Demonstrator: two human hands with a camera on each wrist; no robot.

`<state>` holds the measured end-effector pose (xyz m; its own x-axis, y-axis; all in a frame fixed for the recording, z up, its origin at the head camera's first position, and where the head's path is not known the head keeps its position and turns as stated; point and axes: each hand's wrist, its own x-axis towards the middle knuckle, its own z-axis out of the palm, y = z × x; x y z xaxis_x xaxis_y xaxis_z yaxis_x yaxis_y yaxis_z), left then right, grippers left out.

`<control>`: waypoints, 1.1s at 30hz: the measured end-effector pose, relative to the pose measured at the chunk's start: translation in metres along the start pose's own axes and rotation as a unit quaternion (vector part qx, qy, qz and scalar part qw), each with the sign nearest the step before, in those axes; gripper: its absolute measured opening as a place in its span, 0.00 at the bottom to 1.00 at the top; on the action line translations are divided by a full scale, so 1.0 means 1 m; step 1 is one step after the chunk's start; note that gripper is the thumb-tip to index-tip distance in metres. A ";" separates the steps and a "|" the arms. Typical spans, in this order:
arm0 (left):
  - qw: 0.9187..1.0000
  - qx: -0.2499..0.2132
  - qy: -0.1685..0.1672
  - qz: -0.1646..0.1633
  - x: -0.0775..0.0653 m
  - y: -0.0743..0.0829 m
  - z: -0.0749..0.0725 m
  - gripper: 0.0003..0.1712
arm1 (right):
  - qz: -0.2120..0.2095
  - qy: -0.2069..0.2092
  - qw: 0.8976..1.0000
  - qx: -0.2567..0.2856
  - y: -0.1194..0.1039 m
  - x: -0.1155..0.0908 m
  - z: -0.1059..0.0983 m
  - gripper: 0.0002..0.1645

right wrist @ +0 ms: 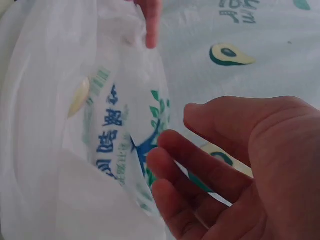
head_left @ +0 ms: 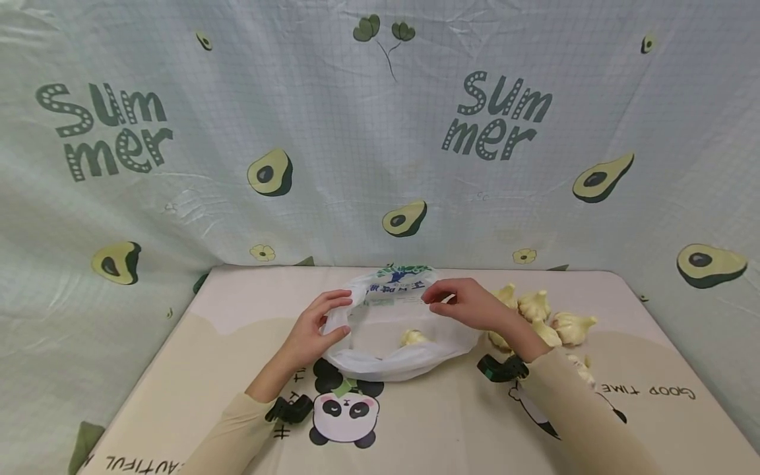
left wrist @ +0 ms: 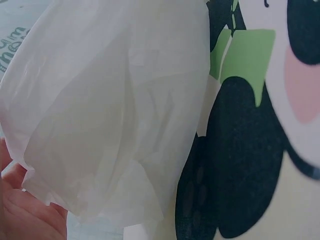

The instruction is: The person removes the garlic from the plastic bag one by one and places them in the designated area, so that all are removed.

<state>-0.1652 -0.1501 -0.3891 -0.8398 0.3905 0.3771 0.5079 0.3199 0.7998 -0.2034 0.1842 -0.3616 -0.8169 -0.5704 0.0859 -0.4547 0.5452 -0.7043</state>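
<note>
A white plastic bag (head_left: 392, 366) with blue and green print lies on the table, its mouth spread wide. Inside it a garlic bulb (head_left: 414, 338) shows. My left hand (head_left: 317, 330) holds the bag's left rim, thumb and fingers spread apart along it; in the left wrist view the plastic covers part of that hand (left wrist: 32, 215). Over the right side of the bag's mouth is my right hand (head_left: 469, 303), palm down in the head view, with loosely bent fingers. Nothing shows between the thumb and fingertips (right wrist: 162, 160) in the right wrist view.
Several garlic bulbs (head_left: 572, 328) lie in a group to the right of the bag, partly behind the right forearm. The table's cover (head_left: 451, 422) has panda prints. A pale curtain (head_left: 332, 132) with avocado prints hangs behind the table and along both sides.
</note>
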 end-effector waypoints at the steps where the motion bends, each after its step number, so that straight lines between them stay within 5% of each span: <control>1: 1.000 0.000 0.000 0.001 0.000 0.000 0.000 0.24 | 0.001 -0.014 1.000 0.000 0.000 0.004 0.002 0.12; 18: 1.000 0.008 0.006 0.004 0.002 -0.018 0.007 0.25 | 0.023 -0.214 0.976 -0.013 -0.008 0.041 0.022 0.19; 26: 1.000 0.008 0.004 0.000 0.002 -0.001 0.003 0.24 | 0.072 -0.260 0.961 -0.052 -0.015 0.044 0.030 0.19; 33: 1.000 0.012 0.006 0.002 0.003 -0.027 0.007 0.26 | 0.087 -0.285 0.952 -0.067 -0.020 0.047 0.030 0.12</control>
<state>-0.1802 -0.1513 -0.4129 -0.8394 0.3824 0.3862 0.5162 0.3387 0.7866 -0.2214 0.1280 -0.3645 -0.5756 -0.6843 -0.4477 -0.4021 0.7136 -0.5737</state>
